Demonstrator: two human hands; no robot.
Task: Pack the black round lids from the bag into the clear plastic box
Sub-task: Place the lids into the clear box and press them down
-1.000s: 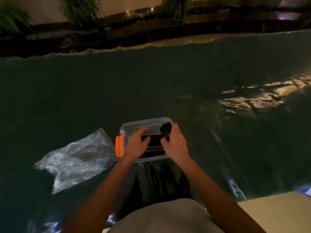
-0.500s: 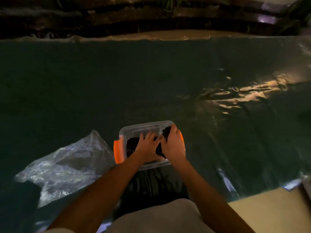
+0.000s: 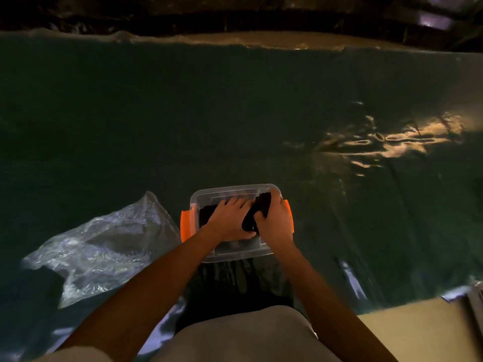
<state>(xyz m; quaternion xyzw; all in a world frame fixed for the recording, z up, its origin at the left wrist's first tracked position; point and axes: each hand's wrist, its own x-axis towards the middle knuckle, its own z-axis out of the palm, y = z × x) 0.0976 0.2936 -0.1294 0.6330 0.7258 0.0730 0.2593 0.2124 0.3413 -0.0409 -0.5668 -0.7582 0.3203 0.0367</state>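
Observation:
The clear plastic box point(image 3: 236, 253) with orange side latches point(image 3: 187, 226) sits on the dark green sheet straight in front of me. Black round lids point(image 3: 206, 214) lie in a row inside it. My left hand point(image 3: 230, 220) lies flat over the lids in the box, fingers spread. My right hand point(image 3: 275, 222) is at the box's right side, fingers curled around a stack of black lids point(image 3: 262, 207) that stands on edge. The crumpled clear bag point(image 3: 104, 246) lies to the left of the box; it looks flat, and I cannot tell its contents.
A dark green plastic sheet point(image 3: 235, 113) covers the ground all around, wrinkled and shiny at the right. A tan floor strip point(image 3: 418, 333) shows at bottom right. My lap in light cloth point(image 3: 240, 335) is just below the box. A dark ledge point(image 3: 235, 17) runs along the far edge.
My left hand has gone from the box's front part to lying flat across the lids. My right hand keeps its grip on the lid stack. The view has tilted downward.

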